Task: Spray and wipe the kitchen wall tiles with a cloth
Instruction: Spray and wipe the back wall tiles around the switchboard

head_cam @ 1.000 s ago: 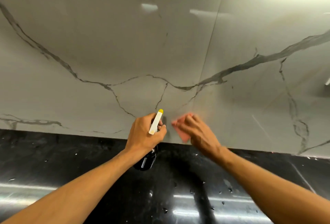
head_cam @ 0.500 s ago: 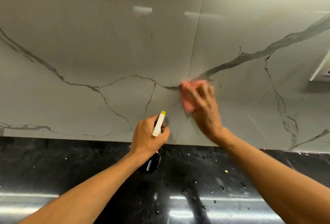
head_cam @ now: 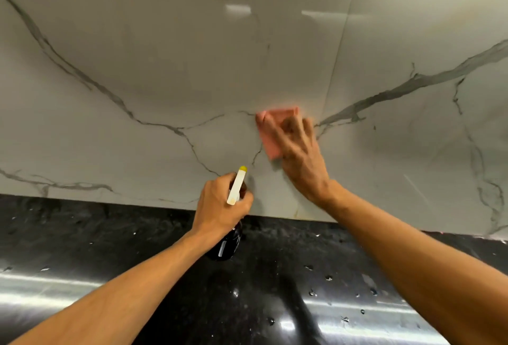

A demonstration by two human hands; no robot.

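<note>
White marble-look wall tiles (head_cam: pixel 165 69) with grey veins fill the upper view. My right hand (head_cam: pixel 301 157) presses a folded pink cloth (head_cam: pixel 270 133) flat against the tile, fingers spread over it; the hand is motion-blurred. Lower and to the left, my left hand (head_cam: pixel 220 207) grips a dark spray bottle (head_cam: pixel 226 245) by the neck. Its white nozzle with a yellow tip (head_cam: pixel 237 184) points up at the wall. Most of the bottle hides behind the hand.
A glossy black stone countertop (head_cam: pixel 82 234) runs below the tiles, dotted with water drops (head_cam: pixel 328 278) and bright light reflections. A vertical tile joint (head_cam: pixel 341 42) rises just right of the cloth.
My right hand has carried the cloth up the wall from just above the counter edge, then a little leftwards across the tile joint. My left hand has kept hold of the bottle in about the same spot.
</note>
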